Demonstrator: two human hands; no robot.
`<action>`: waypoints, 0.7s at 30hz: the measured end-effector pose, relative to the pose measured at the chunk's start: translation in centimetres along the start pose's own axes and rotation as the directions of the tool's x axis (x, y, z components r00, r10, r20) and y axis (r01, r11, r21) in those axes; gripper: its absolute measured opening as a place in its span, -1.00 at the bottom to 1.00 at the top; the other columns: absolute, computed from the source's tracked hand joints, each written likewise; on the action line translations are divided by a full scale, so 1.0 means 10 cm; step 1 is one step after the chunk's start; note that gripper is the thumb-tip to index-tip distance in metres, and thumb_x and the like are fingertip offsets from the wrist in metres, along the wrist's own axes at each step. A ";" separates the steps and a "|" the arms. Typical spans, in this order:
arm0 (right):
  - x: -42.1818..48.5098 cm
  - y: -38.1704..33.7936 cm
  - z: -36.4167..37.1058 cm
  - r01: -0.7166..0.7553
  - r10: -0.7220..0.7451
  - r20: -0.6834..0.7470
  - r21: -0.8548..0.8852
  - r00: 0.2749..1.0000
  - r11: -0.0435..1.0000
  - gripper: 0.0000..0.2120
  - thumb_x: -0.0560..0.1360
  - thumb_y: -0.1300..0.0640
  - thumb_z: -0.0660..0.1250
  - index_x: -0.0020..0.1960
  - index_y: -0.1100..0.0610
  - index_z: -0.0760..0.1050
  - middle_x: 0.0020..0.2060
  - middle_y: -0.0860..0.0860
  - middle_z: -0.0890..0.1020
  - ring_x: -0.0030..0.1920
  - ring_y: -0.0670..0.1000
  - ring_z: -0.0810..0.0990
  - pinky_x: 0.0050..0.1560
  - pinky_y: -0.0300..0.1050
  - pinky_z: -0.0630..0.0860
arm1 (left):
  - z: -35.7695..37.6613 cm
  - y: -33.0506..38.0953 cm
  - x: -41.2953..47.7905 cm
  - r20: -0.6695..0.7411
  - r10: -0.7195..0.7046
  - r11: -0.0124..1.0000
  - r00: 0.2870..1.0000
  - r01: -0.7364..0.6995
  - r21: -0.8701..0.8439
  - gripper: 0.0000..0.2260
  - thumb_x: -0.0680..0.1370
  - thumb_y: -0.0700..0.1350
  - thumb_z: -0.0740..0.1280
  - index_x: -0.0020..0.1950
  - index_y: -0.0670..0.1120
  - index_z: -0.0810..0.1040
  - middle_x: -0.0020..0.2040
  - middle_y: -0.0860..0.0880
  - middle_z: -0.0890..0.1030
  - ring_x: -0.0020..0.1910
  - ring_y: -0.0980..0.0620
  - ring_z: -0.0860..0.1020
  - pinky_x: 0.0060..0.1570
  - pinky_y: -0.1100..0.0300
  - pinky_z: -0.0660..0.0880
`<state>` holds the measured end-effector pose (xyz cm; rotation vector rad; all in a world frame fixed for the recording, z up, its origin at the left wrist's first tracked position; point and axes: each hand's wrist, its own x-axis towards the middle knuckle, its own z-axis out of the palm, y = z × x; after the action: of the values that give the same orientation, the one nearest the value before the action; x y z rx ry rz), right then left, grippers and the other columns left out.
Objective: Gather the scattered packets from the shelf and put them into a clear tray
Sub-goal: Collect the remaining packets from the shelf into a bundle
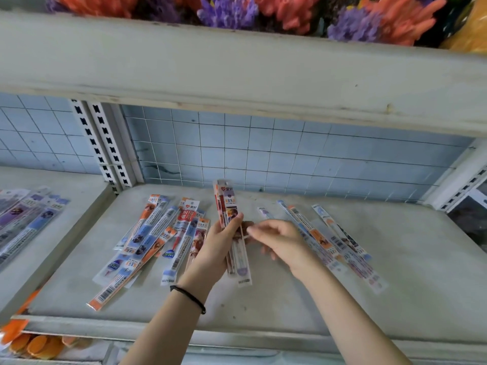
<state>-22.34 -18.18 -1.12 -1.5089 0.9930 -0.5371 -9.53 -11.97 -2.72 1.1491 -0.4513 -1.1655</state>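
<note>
Long narrow packets lie scattered on a grey shelf [290, 299]. My left hand [220, 245] grips a bundle of several packets [229, 204] almost upright above the shelf's middle. My right hand [280, 237] hovers just right of the bundle, fingers loosely curled and fingertips close to it, holding nothing that I can see. A pile of packets [155, 241] lies to the left of my hands. Several more packets [334, 243] lie fanned out to the right. No clear tray is in view.
A second batch of packets [23, 222] lies on the neighbouring shelf at the left. A thick upper shelf [237, 75] with orange and purple artificial flowers [229, 9] overhangs the space. A wire grid [263, 154] backs the shelf. Orange items [37, 343] sit below left.
</note>
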 end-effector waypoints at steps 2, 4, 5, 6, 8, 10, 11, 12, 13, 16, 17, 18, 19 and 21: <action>0.07 0.10 -0.21 0.050 -0.096 -0.222 -0.204 0.970 0.978 -0.85 0.40 0.02 0.47 -0.11 0.09 0.63 -0.34 -0.12 0.64 -0.37 -0.14 0.56 -0.37 -0.27 0.42 | 0.00 0.01 0.01 0.020 -0.039 0.993 0.999 0.041 -0.107 -0.88 0.58 -0.14 0.28 0.03 -0.19 0.48 -0.19 -0.16 0.68 -0.21 -0.08 0.67 -0.13 0.04 0.62; 0.15 0.24 -0.45 -0.025 -0.177 -0.356 -0.496 0.917 0.868 -0.67 0.33 -0.16 0.47 -0.04 0.04 0.62 -0.20 -0.08 0.64 -0.13 -0.04 0.61 -0.13 -0.10 0.55 | 0.02 0.04 -0.01 0.061 -0.061 0.983 0.996 0.070 -0.170 -0.88 0.58 -0.16 0.28 0.04 -0.18 0.44 -0.21 -0.19 0.66 -0.23 -0.13 0.67 -0.18 -0.01 0.62; 0.17 0.30 -0.54 -0.079 -0.197 -0.359 -0.625 0.912 0.777 -0.54 0.27 -0.31 0.42 -0.02 0.01 0.59 -0.15 -0.05 0.62 -0.04 0.04 0.60 -0.08 -0.01 0.56 | 0.03 0.04 -0.01 0.072 -0.065 0.981 0.995 0.077 -0.179 -0.87 0.57 -0.16 0.29 0.06 -0.18 0.43 -0.23 -0.18 0.65 -0.25 -0.13 0.66 -0.22 0.01 0.61; 0.20 0.36 -0.60 -0.126 -0.195 -0.338 -0.730 0.921 0.672 -0.40 0.19 -0.44 0.34 -0.01 -0.01 0.57 -0.12 -0.02 0.60 0.02 0.11 0.56 -0.05 0.03 0.55 | 0.05 0.04 -0.02 0.078 -0.068 0.980 0.995 0.082 -0.184 -0.86 0.57 -0.16 0.29 0.08 -0.18 0.42 -0.24 -0.18 0.64 -0.27 -0.12 0.65 -0.25 0.03 0.61; 0.21 0.41 -0.64 -0.207 -0.133 -0.312 -0.839 0.941 0.503 -0.24 0.12 -0.52 0.25 0.08 0.00 0.52 0.02 0.04 0.56 0.19 0.18 0.44 0.07 0.02 0.46 | 0.08 0.02 -0.04 0.081 -0.078 0.978 0.994 0.092 -0.189 -0.85 0.58 -0.16 0.28 0.09 -0.18 0.41 -0.27 -0.16 0.63 -0.31 -0.10 0.63 -0.29 0.05 0.60; 0.20 0.40 -0.62 -0.234 -0.089 -0.314 -0.844 0.945 0.483 -0.34 0.19 -0.43 0.34 0.07 0.03 0.50 0.09 0.05 0.52 0.23 0.16 0.39 0.04 -0.03 0.40 | 0.09 0.01 -0.04 0.085 -0.076 0.978 0.994 0.091 -0.190 -0.84 0.58 -0.15 0.28 0.10 -0.18 0.40 -0.29 -0.15 0.61 -0.34 -0.08 0.62 -0.30 0.06 0.60; 0.20 0.38 -0.60 -0.212 -0.107 -0.313 -0.820 0.944 0.531 -0.47 0.21 -0.37 0.39 -0.06 0.02 0.49 0.01 0.05 0.53 0.15 0.14 0.44 -0.08 -0.07 0.39 | 0.09 0.01 -0.05 0.084 -0.074 0.978 0.994 0.088 -0.188 -0.84 0.57 -0.15 0.28 0.10 -0.18 0.40 -0.30 -0.15 0.61 -0.35 -0.07 0.61 -0.30 0.06 0.60; 0.22 0.38 -0.60 -0.174 -0.129 -0.306 -0.786 0.943 0.593 -0.59 0.22 -0.29 0.43 -0.23 0.00 0.42 -0.12 0.04 0.52 0.01 0.12 0.48 -0.25 -0.11 0.32 | 0.08 0.01 -0.04 0.083 -0.071 0.978 0.994 0.086 -0.188 -0.84 0.57 -0.15 0.28 0.10 -0.17 0.40 -0.30 -0.15 0.60 -0.35 -0.07 0.61 -0.30 0.06 0.60; 0.22 0.38 -0.59 -0.133 -0.139 -0.290 -0.746 0.947 0.652 -0.59 0.21 -0.22 0.46 -0.35 0.01 0.31 -0.27 0.01 0.48 -0.15 0.09 0.47 -0.36 -0.12 0.23 | 0.07 0.01 -0.04 0.086 -0.069 0.979 0.994 0.085 -0.187 -0.84 0.58 -0.15 0.28 0.10 -0.17 0.39 -0.31 -0.14 0.60 -0.35 -0.06 0.61 -0.29 0.06 0.61; 0.23 0.35 -0.55 -0.073 -0.134 -0.245 -0.683 0.960 0.727 -0.57 0.22 -0.03 0.49 -0.44 0.10 0.24 -0.48 -0.02 0.36 -0.36 0.08 0.40 -0.41 -0.10 0.16 | 0.05 0.03 -0.04 0.092 -0.061 0.980 0.994 0.077 -0.185 -0.86 0.57 -0.15 0.28 0.08 -0.17 0.40 -0.33 -0.12 0.60 -0.36 -0.05 0.60 -0.28 0.06 0.61; 0.23 0.31 -0.53 -0.095 -0.122 -0.253 -0.702 0.960 0.706 -0.60 0.25 0.01 0.48 -0.45 0.11 0.26 -0.49 -0.01 0.38 -0.37 0.09 0.42 -0.42 -0.11 0.17 | 0.05 0.04 -0.04 0.094 -0.059 0.980 0.994 0.075 -0.185 -0.86 0.57 -0.15 0.28 0.07 -0.17 0.40 -0.33 -0.12 0.60 -0.35 -0.04 0.60 -0.28 0.06 0.61; 0.24 0.29 -0.53 -0.120 -0.116 -0.261 -0.737 0.958 0.665 -0.65 0.28 0.04 0.46 -0.44 0.12 0.30 -0.48 0.00 0.42 -0.36 0.11 0.47 -0.45 -0.12 0.17 | 0.04 0.04 -0.05 0.094 -0.056 0.980 0.994 0.073 -0.184 -0.86 0.57 -0.14 0.28 0.07 -0.16 0.40 -0.32 -0.12 0.60 -0.35 -0.04 0.60 -0.27 0.06 0.61; 0.24 0.24 -0.52 -0.132 -0.128 -0.262 -0.780 0.957 0.611 -0.70 0.30 0.06 0.44 -0.42 0.14 0.36 -0.46 0.01 0.46 -0.33 0.12 0.52 -0.47 -0.15 0.17 | 0.03 0.05 -0.05 0.095 -0.056 0.980 0.994 0.073 -0.183 -0.86 0.57 -0.14 0.28 0.07 -0.16 0.40 -0.32 -0.12 0.60 -0.35 -0.05 0.60 -0.26 0.05 0.62; 0.26 0.18 -0.51 -0.141 -0.155 -0.256 -0.841 0.954 0.523 -0.82 0.34 0.07 0.39 -0.32 0.17 0.50 -0.39 0.04 0.53 -0.26 0.15 0.57 -0.49 -0.20 0.20 | 0.02 0.06 -0.06 0.092 -0.057 0.981 0.994 0.072 -0.178 -0.86 0.57 -0.14 0.28 0.07 -0.16 0.40 -0.31 -0.12 0.59 -0.34 -0.05 0.59 -0.26 0.05 0.62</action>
<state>-25.51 -23.11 -2.36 -2.3635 1.6480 -0.2634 -9.64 -11.54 -1.99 0.9648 -0.3680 -1.2896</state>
